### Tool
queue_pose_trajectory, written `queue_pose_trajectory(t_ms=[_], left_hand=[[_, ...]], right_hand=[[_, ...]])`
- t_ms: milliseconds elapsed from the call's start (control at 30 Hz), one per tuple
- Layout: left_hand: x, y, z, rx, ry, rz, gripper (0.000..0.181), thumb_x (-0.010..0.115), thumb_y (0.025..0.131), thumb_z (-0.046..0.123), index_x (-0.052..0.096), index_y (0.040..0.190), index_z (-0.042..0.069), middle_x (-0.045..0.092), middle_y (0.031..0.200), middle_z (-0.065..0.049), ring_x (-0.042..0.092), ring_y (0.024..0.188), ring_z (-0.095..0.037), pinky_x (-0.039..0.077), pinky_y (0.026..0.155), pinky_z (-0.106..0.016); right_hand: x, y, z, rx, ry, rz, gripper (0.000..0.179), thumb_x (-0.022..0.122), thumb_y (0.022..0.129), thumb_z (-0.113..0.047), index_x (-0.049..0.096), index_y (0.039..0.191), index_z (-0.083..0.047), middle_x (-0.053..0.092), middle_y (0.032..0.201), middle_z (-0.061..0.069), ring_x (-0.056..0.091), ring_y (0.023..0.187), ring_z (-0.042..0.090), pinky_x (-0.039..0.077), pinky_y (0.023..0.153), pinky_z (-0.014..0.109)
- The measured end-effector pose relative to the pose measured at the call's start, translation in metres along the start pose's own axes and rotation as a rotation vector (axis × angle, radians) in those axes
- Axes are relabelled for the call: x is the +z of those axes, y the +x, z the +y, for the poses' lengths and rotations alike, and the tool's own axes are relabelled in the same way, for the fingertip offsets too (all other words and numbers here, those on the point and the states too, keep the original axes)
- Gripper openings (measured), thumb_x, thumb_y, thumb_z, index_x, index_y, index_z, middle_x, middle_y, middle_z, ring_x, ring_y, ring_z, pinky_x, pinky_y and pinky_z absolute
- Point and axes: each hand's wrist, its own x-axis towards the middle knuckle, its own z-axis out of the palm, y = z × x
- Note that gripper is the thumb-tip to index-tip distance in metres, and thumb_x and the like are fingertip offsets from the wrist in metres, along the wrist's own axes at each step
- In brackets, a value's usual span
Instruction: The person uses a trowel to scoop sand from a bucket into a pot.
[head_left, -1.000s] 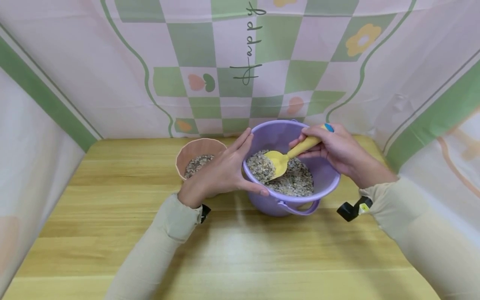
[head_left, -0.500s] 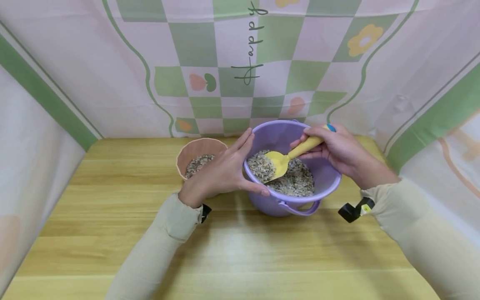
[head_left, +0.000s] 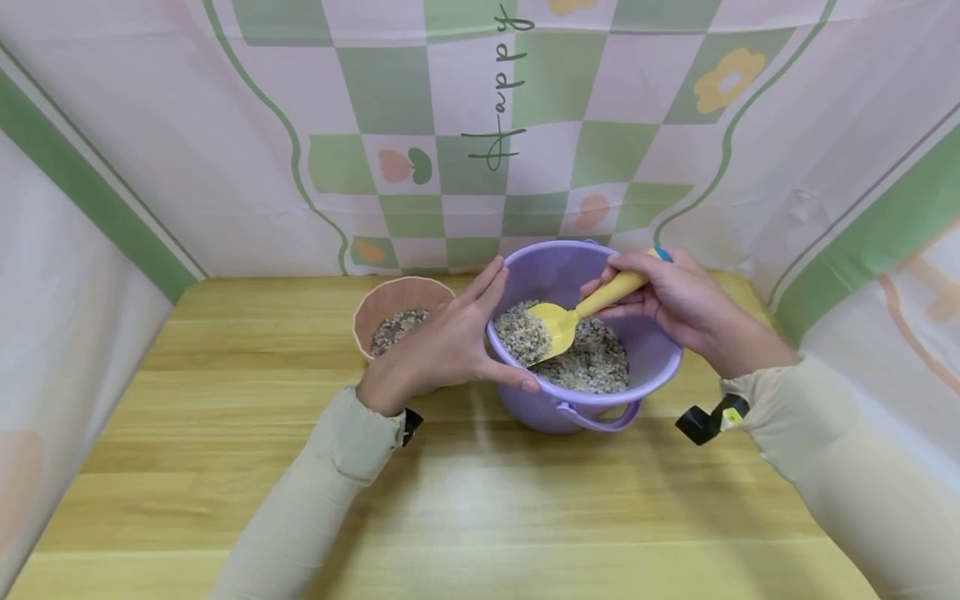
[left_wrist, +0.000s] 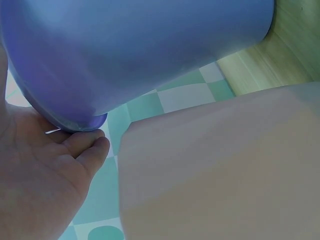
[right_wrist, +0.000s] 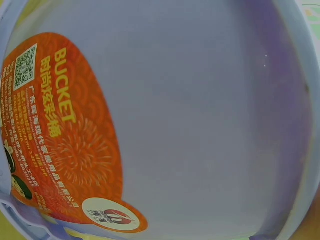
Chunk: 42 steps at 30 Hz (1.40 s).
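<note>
In the head view, a purple bucket (head_left: 558,410) stands on the table, holding grey-beige gravel (head_left: 600,367). My left hand (head_left: 442,342) rests against the bucket's rim, fingers extended along the left side and thumb along the front. The left wrist view has this hand (left_wrist: 45,175) touching the underside of the rim. With my right hand (head_left: 686,304) I grip the yellow handle of a scoop (head_left: 558,327), its blade heaped with gravel inside the bucket. Filling the right wrist view is the bucket's wall (right_wrist: 200,110) with an orange label (right_wrist: 85,135); neither the scoop's blade nor the fingers show clearly there.
Left of the bucket, partly behind my left hand, stands a salmon-pink pot (head_left: 367,321) with some gravel in it. Behind them hangs a green-and-white checked cloth (head_left: 472,158), meeting the back edge of the wooden table (head_left: 465,508). The bucket's handle (head_left: 607,421) hangs down at the front.
</note>
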Motion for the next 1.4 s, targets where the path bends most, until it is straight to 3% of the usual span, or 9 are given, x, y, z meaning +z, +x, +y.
queue_pose_trajectory(t_ms=[667,1400], left_hand=[[-0.0004,-0.0006,0.0,-0.002,0.006,0.006,0.14,0.072,0.061,0.082,0.005,0.16,0.008,-0.012,0.165,0.007,0.032,0.144,-0.029,0.04,0.109,-0.039],[0.001,-0.0009,-0.0002,-0.004,0.005,0.007,0.141,0.07,0.061,0.084,0.005,0.16,0.01,-0.012,0.165,0.008,0.029,0.145,-0.029,0.039,0.11,-0.04]], right_hand=[[-0.0007,-0.0011,-0.0029,0.019,0.077,-0.033,0.028,0.049,0.104,-0.006,0.067,0.087,0.005,0.072,0.094,0.028,0.072,0.094,0.038,0.056,0.081,0.045],[-0.0033,-0.0025,-0.0021,0.037,0.146,-0.012,0.028,0.05,0.104,-0.007,0.067,0.085,0.006,0.071,0.092,0.03,0.071,0.094,0.04,0.053,0.084,0.049]])
